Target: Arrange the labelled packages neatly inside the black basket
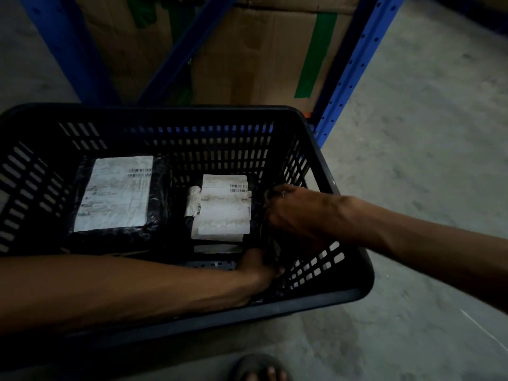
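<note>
Both hands work a dark package against the right wall of the black slotted plastic basket; the left hand and right hand each grip it. Forced down, it could buckle or ride onto the crumpled-label package. A larger, flat-labelled black package lies left.

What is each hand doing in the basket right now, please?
Left hand: closed on a dark package at the basket's right end.
Right hand: gripping the same package from above.
</note>
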{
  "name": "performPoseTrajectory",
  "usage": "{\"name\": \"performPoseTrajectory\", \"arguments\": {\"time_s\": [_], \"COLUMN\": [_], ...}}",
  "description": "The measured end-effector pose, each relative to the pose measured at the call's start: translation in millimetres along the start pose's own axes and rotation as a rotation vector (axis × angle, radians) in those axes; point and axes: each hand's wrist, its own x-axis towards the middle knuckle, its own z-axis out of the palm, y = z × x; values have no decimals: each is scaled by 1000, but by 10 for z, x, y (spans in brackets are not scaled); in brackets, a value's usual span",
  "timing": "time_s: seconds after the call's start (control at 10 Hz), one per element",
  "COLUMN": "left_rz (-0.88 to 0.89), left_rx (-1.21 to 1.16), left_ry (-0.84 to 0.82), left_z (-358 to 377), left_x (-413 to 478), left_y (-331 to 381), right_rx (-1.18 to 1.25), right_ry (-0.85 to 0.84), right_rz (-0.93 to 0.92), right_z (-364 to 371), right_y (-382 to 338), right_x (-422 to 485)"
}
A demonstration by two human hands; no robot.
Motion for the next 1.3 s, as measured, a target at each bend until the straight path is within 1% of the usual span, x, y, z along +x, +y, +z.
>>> {"name": "performPoseTrajectory", "arguments": {"time_s": [0.1, 0.2, 0.3, 0.4, 0.5, 0.6, 0.7, 0.8, 0.9, 1.0, 1.1, 1.2, 1.3], "left_rz": [-10, 122, 158, 74, 60, 79, 10, -5, -20, -60, -69, -39, 44], "left_rx": [-124, 26, -42, -420, -617, -561, -479, -372, -291, -167, -58, -49, 27], "left_ry": [-65, -44, -23, 16, 91, 251, 378, 409, 442, 386, 353, 324, 346], "left_z": [-229, -636, -1020, -1336, -1602, -1728, -1763, -1743, -1707, -1684, -1650, -1680, -1700], "left_x": [-298, -685, -978, -1086, -1092, -917, -672, -467, -270, -146, -111, -149, -233], "left_y": [141, 255, 418, 601, 809, 837, 774, 748, 710, 684, 663, 671, 606], "right_rx": [330, 755, 1088, 1534, 1860, 1982, 1998, 1967, 1958, 1930, 1915, 1801, 1467], "right_ry": [-75, 43, 230, 346, 361, 379, 333, 342, 420, 418, 302, 320, 690], "right_rz": [111, 158, 192, 388, 750, 908, 780, 857, 877, 887, 887, 893, 913], "right_z": [-247, -475, -578, -581, -591, -516, -417, -345, -210, -86, 4, -49, -287], "right_y": [153, 344, 479, 578, 560, 463, 373, 303, 244, 157, 93, 212, 424], "right_x": [-126, -247, -256, -141, 52, 243, 351, 437, 538, 632, 710, 715, 547]}}
